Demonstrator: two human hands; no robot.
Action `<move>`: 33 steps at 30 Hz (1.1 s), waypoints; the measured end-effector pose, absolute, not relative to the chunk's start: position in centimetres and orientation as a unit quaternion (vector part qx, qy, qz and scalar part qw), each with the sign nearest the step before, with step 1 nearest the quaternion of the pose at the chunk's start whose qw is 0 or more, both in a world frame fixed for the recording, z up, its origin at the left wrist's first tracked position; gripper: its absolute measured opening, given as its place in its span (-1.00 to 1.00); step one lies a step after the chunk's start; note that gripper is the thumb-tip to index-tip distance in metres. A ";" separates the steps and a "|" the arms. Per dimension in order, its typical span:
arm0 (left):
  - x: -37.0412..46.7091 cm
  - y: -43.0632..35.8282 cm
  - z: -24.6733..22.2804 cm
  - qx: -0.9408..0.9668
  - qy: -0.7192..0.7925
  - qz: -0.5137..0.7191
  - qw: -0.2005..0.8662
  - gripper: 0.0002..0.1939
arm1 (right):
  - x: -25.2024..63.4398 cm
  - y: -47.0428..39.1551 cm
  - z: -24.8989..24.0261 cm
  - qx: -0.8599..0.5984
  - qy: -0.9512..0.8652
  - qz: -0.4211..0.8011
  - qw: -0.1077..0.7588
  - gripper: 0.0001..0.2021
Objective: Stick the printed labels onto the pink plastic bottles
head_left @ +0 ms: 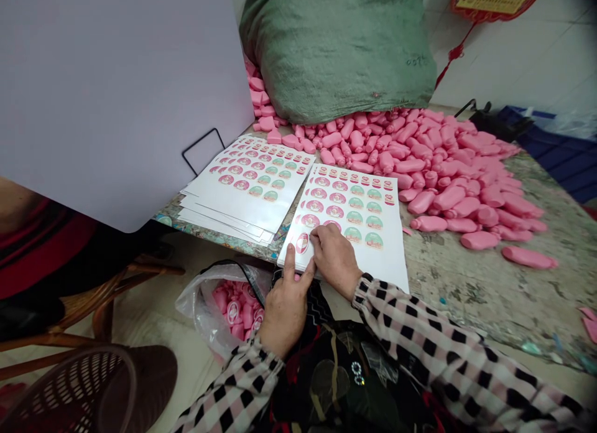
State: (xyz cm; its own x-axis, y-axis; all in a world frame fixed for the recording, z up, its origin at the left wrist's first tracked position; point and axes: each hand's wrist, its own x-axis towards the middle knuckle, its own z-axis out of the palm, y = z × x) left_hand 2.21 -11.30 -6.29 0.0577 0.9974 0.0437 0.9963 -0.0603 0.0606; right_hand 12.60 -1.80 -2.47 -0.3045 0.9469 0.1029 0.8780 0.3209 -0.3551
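Observation:
My right hand [336,257] rests on the near part of a label sheet [394,265], its fingers pinched together beside an oval pink label [302,242]. That label stands turned upright, unlike the pink ovals above it. My left hand [285,305] lies at the sheet's near edge, index finger stretched along the left of the label and thumb apart, pointing at my right fingers. A small patch of pink shows between that thumb and index finger; what it belongs to is hidden. Printed pink ovals, green labels and small red labels fill rows across the sheet.
More label sheets [224,200] are stacked to the left. Pink bottles [448,196] heap under a green sack [340,47]. Below the table edge, a clear bag [200,302] holds labelled pink pieces. A brown basket [74,389] and a grey panel [121,97] stand left, near a seated person.

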 end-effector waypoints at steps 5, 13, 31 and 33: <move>2.2 -11.3 -6.2 0.726 0.687 0.036 0.003 -0.19 | 12.4 -1.5 -2.4 -0.576 -0.796 0.117 0.145 -0.77; 2.2 -11.3 -6.1 0.725 0.687 0.038 0.012 -0.20 | 12.6 -1.0 -2.2 -0.576 -0.793 0.131 0.150 -0.79; 2.2 -11.3 -6.2 0.729 0.683 0.050 0.018 -0.20 | 13.9 -2.3 -1.8 -0.561 -0.801 0.152 0.143 -0.83; 2.2 -11.3 -6.2 0.727 0.685 0.047 0.015 -0.20 | 13.6 -2.3 -1.8 -0.559 -0.800 0.163 0.148 -0.83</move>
State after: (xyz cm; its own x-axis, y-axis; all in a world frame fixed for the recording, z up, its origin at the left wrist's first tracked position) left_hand 2.21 -11.32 -6.19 0.0565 0.9973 0.0478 0.9943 -0.0605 0.0872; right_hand 13.63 -2.29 -1.83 -0.3315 0.9419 0.0552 0.8456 0.3225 -0.4254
